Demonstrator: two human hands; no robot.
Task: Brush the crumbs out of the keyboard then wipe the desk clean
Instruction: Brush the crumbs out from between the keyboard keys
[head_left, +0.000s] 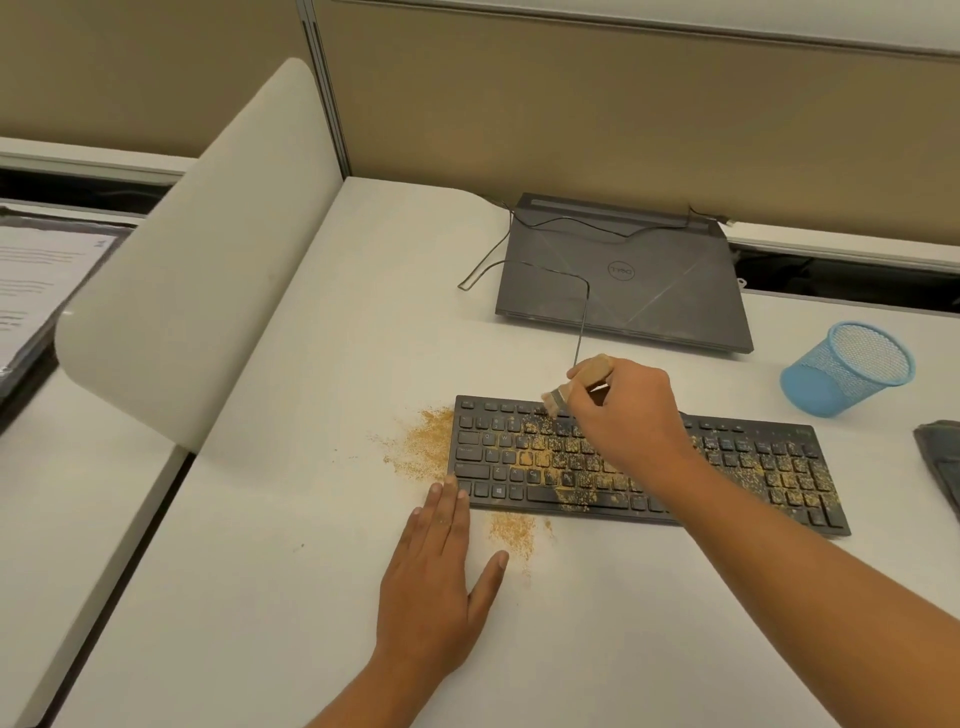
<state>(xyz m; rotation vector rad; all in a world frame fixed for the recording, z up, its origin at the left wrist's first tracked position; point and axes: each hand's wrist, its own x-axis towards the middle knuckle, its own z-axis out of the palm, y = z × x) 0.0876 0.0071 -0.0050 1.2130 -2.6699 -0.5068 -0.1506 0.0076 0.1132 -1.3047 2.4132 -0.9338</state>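
The brushing step is under way: the right hand (623, 415) is closing around a small wooden-handled brush (563, 392), its bristles touching the top key row of the black keyboard (769, 467) lying mid-worktop (311, 571). The left hand (434, 582) is lying flat and open, holding nothing, fingertips pressing at the keyboard's near-left corner. Crumbs (566, 467) are covering the keys and spilling off the left edge, so the next stroke probably needs to sweep leftward; wiping is not yet begun.

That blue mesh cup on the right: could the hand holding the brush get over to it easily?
Probably yes. The right hand works over the keyboard, and only bare desk lies between it and the blue mesh cup.
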